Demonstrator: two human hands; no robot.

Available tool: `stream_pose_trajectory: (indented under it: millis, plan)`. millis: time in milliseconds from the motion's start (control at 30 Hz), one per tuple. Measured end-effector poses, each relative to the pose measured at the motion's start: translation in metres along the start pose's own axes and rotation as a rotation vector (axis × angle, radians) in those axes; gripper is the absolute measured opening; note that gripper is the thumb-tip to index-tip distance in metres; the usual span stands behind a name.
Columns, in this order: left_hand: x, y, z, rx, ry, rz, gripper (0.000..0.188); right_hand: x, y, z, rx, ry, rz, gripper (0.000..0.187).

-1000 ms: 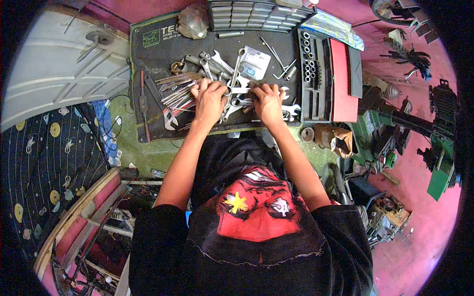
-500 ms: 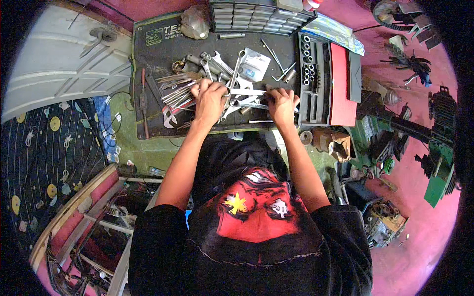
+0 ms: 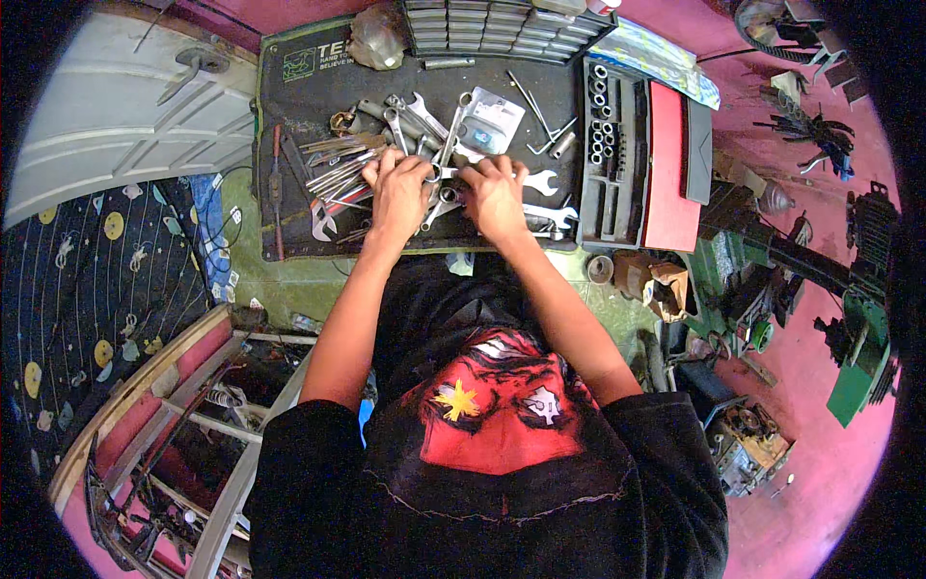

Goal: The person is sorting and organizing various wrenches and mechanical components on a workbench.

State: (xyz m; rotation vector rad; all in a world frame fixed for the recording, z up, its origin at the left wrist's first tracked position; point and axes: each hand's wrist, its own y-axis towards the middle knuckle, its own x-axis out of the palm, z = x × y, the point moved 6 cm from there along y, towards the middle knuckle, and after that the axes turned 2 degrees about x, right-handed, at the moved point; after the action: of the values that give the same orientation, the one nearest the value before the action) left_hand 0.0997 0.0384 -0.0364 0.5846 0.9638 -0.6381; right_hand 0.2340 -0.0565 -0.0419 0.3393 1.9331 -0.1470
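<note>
Both the left hand [image 3: 398,193] and right hand [image 3: 496,196] curl over wrenches [image 3: 536,180] mid-desk [image 3: 323,108] — whether either grips one, I cannot tell. Right of them lies a socket tray [image 3: 610,214].

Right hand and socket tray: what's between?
Head view: open-end wrenches lie between the right hand and the socket tray, over the dark mat.

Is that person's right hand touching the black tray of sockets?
Apart: the head view shows dark mat and wrench ends between the right hand and the black socket tray.
</note>
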Motion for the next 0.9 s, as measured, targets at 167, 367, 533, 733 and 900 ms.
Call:
stream_pose_trajectory:
  millis: [167,367,533,733,900]
  plan:
    - [0.009,-0.001,0.004,0.003,0.004,-0.064,0.023,-0.002,-0.026,0.062,0.134,-0.079,0.060,0.031]
    - [0.014,-0.002,0.004,-0.051,0.046,-0.116,0.023,-0.020,-0.050,0.117,0.291,-0.142,0.101,0.030]
    - [0.009,-0.001,0.008,-0.025,0.009,-0.044,0.023,-0.009,-0.041,0.105,0.248,-0.150,0.082,0.032]
    - [0.010,0.000,0.005,-0.029,0.012,-0.022,0.023,0.000,-0.012,0.048,0.097,-0.129,0.006,0.026]
    - [0.015,-0.001,0.001,-0.053,-0.007,-0.018,0.022,0.001,-0.015,0.057,0.123,-0.046,0.007,0.026]
